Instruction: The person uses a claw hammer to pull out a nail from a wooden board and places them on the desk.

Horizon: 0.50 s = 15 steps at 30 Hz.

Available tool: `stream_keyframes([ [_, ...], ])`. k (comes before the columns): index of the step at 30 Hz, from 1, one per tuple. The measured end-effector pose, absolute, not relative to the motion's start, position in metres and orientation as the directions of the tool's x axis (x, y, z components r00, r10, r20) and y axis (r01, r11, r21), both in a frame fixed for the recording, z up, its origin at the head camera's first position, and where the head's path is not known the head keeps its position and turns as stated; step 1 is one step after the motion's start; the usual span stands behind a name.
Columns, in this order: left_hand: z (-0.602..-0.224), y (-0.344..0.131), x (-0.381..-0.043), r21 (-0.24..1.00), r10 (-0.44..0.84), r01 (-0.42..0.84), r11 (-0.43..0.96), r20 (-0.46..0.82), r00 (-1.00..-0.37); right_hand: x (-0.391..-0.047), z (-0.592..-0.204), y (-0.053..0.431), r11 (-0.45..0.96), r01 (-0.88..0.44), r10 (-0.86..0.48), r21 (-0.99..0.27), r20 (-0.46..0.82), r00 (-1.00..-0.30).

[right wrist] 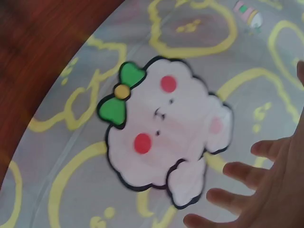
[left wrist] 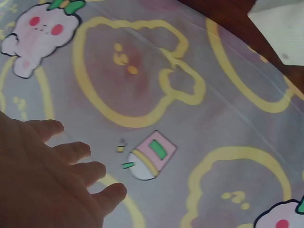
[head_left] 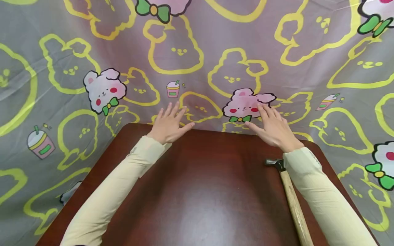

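Note:
Both hands are held out over the far part of the table, fingers straight and spread, nothing in them. In the head view the left hand [head_left: 169, 125] is left of centre, near the table's far edge; its fingers [left wrist: 71, 154] show at lower left in the left wrist view. The right hand [head_left: 274, 128] is at the far right, overlapping a printed bunny on the curtain. Just below it, beside the right sleeve, lies a claw hammer [head_left: 290, 194] with a wooden handle and dark metal head; part of it is hidden by the sleeve.
A dark red-brown table [head_left: 203, 177] with a glossy top and rounded far corners lies below the arms. Around it hangs a grey curtain [head_left: 191, 82] printed with yellow outlines, bunnies and cups, close to the table's far edge.

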<state>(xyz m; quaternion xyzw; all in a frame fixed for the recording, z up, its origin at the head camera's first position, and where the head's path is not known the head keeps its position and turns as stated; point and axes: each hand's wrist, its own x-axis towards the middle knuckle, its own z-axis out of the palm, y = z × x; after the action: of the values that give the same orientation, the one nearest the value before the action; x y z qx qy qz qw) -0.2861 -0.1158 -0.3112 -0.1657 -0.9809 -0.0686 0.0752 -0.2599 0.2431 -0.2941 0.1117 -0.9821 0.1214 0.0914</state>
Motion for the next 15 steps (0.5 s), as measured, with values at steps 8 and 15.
stream_keyframes([
  [8, -0.309, -0.102, -0.259, 0.084, 0.371, 0.397, 0.914, 0.224, -0.901, -0.226, -0.299, 0.241, 0.929, -0.303, -0.222, -0.212, 0.338, -0.915],
  [15, -0.314, -0.103, -0.237, 0.079, 0.389, 0.437, 0.896, 0.337, -0.858, -0.209, -0.301, 0.239, 0.917, -0.329, -0.214, -0.228, 0.415, -0.884],
])
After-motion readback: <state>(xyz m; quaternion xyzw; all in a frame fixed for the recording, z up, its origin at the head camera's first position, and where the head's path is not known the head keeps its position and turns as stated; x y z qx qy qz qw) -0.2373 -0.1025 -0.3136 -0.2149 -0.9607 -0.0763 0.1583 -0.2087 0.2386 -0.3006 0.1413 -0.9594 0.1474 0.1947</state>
